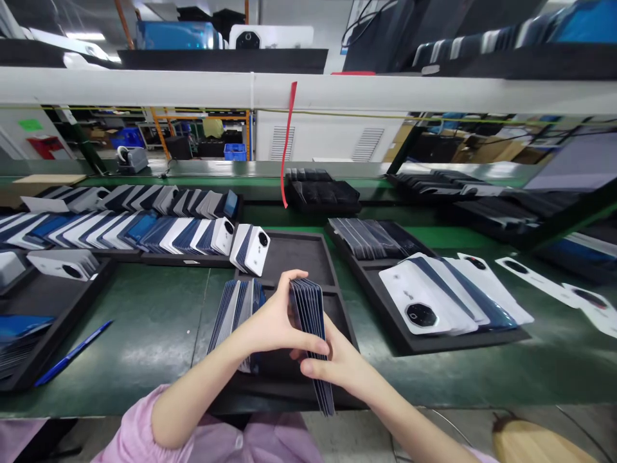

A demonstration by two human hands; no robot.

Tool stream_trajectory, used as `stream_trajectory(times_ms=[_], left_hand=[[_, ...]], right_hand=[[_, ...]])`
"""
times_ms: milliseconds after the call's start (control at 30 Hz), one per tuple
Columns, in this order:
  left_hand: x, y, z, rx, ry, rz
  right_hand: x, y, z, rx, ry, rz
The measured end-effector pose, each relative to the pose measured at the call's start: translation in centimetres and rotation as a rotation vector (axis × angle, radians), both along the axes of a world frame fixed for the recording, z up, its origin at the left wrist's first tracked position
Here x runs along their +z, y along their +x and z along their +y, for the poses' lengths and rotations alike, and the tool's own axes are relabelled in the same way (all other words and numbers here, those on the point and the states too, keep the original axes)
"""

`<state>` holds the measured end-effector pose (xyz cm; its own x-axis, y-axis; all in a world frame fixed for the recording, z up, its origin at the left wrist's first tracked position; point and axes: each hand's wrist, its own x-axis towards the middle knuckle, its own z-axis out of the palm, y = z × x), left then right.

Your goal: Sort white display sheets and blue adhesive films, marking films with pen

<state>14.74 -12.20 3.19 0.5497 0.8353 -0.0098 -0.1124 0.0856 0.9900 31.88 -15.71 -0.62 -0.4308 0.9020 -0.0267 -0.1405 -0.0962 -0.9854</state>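
Over the black tray (pixel 301 254), the left hand (pixel 282 326) and right hand (pixel 343 365) grip a stack of thin panels (pixel 310 312) in their fingers, apparently squaring it; the next move calls for even pressure. Left of the tray's far end stands a row of white and blue panels (pixel 179 235).

Pink garment (pixel 282 442) at six o'clock, with a pale button (pixel 239 442); loose, creased left sleeve (pixel 137 427), pink, at seven o'clock.
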Motion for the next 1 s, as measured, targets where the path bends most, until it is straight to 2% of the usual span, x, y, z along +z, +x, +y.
stream_trajectory(times_ms=[100, 333, 500, 667, 800, 1000], left_hand=[[0.1, -0.4, 0.3, -0.023, -0.023, -0.015], [-0.3, 0.0, 0.6, 0.044, -0.072, -0.076], [-0.6, 0.0, 0.6, 0.053, -0.009, -0.137], [-1.3, -0.4, 0.7, 0.035, 0.035, -0.139], [-1.5, -0.7, 0.8, 0.017, 0.041, -0.139], [-1.1, -0.9, 0.6, 0.016, 0.042, -0.109]], right_hand=[[0.0, -0.1, -0.1, -0.014, -0.023, 0.017], [-1.1, -0.1, 0.8, 0.034, 0.034, 0.002], [-0.3, -0.6, 0.1, -0.070, 0.009, -0.026], [0.0, -0.9, -0.2, -0.104, 0.048, -0.072], [-0.2, -1.0, -0.1, -0.105, 0.052, -0.062], [0.1, -0.9, 0.1, -0.047, 0.033, -0.059]])
